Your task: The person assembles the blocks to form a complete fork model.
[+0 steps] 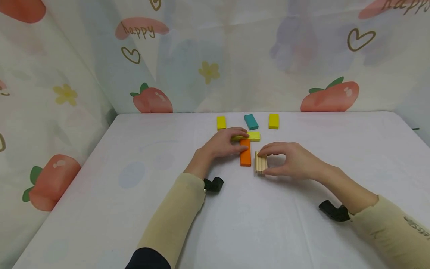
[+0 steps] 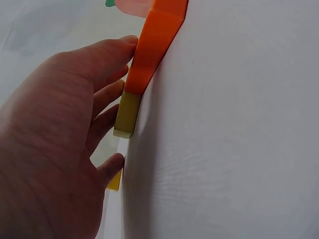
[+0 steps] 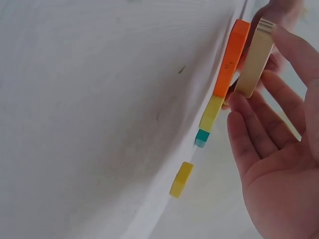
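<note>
Orange block [image 1: 245, 158] and yellow block [image 1: 254, 136] at its far end seem only lightly touched by the left hand [image 1: 224, 142], so both could be knocked askew if the wooden block [image 1: 261, 163], pinched just beside them by the right hand [image 1: 293, 160], is pushed too hard.

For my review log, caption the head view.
Right hand pinches a pale ribbed block; left hand touches an orange block.

Head view forward and down, wrist views close-in, orange block [image 2: 155, 45] in both.
</note>
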A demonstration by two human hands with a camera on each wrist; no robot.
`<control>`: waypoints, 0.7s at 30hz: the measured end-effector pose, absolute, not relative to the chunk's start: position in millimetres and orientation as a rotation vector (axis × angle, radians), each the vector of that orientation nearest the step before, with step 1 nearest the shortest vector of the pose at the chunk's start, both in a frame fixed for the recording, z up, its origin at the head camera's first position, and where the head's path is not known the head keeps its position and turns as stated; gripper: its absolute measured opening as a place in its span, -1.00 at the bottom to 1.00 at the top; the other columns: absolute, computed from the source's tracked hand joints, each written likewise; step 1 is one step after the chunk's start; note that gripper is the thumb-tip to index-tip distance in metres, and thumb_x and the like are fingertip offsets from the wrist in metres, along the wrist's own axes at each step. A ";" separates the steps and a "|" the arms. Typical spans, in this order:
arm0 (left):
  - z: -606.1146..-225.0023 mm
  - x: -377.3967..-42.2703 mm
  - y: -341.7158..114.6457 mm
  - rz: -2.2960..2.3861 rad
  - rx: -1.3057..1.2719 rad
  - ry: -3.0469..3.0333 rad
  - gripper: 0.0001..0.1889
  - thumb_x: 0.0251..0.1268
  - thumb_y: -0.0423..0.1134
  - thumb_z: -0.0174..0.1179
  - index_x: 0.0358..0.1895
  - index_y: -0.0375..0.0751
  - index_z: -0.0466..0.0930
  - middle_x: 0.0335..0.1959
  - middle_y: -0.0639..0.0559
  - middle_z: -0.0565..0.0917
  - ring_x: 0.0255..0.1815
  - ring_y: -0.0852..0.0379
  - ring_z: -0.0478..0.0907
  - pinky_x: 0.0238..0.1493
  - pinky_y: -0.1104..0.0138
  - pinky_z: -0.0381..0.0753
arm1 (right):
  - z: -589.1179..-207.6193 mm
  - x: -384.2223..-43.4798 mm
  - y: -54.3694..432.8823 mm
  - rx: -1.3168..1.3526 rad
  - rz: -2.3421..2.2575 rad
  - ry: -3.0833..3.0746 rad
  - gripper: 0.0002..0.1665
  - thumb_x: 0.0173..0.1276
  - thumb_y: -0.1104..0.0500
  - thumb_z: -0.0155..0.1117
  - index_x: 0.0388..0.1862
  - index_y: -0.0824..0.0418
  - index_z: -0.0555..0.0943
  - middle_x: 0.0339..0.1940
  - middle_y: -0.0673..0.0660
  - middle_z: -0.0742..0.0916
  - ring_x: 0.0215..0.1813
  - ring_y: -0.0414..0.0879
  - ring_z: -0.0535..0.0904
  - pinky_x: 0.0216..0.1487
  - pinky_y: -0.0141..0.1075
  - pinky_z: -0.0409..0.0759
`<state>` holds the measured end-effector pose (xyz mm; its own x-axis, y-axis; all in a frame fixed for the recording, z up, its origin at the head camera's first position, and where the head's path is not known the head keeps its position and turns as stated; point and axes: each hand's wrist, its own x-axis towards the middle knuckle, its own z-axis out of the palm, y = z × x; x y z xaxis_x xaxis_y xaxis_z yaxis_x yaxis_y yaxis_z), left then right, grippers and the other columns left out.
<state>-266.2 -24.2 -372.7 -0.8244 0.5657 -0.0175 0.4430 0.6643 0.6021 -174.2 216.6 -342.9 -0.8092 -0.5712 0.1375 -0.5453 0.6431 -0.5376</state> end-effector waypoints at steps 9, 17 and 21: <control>-372.3 -261.2 -25.8 0.897 0.809 2.672 -0.55 0.37 0.00 0.31 0.29 0.06 0.60 0.41 0.16 0.46 0.48 0.14 0.26 0.48 0.15 0.22 | -336.7 -170.9 214.3 -0.957 -0.922 2.811 -0.47 0.14 0.12 0.62 0.12 0.07 0.72 0.14 0.05 0.71 0.21 0.06 0.59 0.19 0.12 0.55; -372.5 -257.9 -26.8 0.889 0.807 2.676 -0.54 0.35 0.00 0.32 0.29 0.06 0.60 0.41 0.18 0.46 0.47 0.17 0.26 0.47 0.17 0.23 | -333.5 -165.9 207.1 -1.008 -0.953 2.780 -0.48 0.14 0.13 0.62 0.12 0.08 0.72 0.15 0.05 0.71 0.22 0.06 0.59 0.21 0.12 0.54; -371.8 -256.1 -26.6 0.886 0.807 2.680 -0.54 0.35 -0.02 0.33 0.29 0.04 0.60 0.40 0.17 0.46 0.47 0.16 0.26 0.47 0.18 0.23 | -333.3 -163.0 202.8 -1.037 -0.958 2.757 -0.49 0.15 0.12 0.61 0.11 0.07 0.72 0.14 0.04 0.71 0.21 0.04 0.60 0.20 0.11 0.55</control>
